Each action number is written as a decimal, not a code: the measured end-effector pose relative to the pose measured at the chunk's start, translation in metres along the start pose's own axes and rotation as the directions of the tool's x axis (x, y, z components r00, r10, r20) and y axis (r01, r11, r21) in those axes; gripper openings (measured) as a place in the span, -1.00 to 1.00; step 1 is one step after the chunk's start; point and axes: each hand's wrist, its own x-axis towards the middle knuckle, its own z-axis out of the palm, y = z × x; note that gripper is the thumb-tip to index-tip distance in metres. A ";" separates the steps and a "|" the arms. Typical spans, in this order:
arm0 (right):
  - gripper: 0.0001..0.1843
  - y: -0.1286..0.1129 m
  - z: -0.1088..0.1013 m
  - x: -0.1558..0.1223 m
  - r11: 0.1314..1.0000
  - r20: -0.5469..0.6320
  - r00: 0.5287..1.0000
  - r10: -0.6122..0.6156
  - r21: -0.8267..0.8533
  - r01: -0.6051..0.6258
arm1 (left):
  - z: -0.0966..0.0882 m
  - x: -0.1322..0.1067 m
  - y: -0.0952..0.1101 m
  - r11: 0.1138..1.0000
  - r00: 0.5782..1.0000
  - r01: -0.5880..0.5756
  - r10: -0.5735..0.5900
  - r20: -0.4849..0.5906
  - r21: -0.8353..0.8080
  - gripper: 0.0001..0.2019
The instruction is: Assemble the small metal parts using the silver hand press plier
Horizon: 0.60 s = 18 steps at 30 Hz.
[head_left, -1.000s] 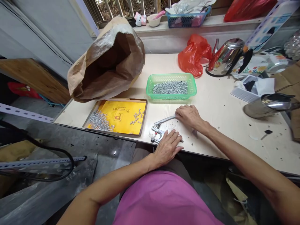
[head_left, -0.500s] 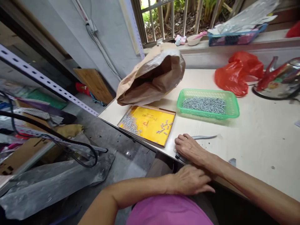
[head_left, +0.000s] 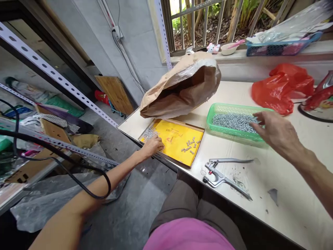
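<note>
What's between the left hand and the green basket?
Head view: part of the yellow sheet, some scattered metal pieces, the tray's right rim, then a strip of tabletop.

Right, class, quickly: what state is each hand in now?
Left hand: curled at the yellow tray; any hold can't be told.
Right hand: open above the green basket.

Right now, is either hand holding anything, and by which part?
Left hand, at the shallow yellow-lined tray: cannot tell. Right hand, at the green plastic basket: no hold visible.
</note>
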 end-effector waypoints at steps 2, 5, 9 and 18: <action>-0.59 -0.003 0.005 -0.023 0.999 0.055 0.998 -0.030 0.024 0.029 | 0.001 0.004 -0.006 0.998 0.997 -0.064 0.063 0.042 0.003 -0.82; -0.65 -0.027 0.006 -0.055 0.993 0.064 0.995 -0.074 0.095 0.068 | 0.004 0.011 -0.008 0.994 0.991 -0.111 0.110 0.073 0.021 -0.83; -0.70 -0.071 0.002 -0.066 0.964 0.066 0.993 -0.099 0.253 0.080 | 0.008 0.014 -0.013 0.997 0.996 -0.051 0.054 0.065 -0.056 -0.86; -0.79 -0.202 0.074 -0.027 0.625 0.387 0.919 -0.074 0.736 -0.260 | -0.002 0.009 0.013 0.795 0.914 0.354 -0.407 0.001 -0.492 -0.76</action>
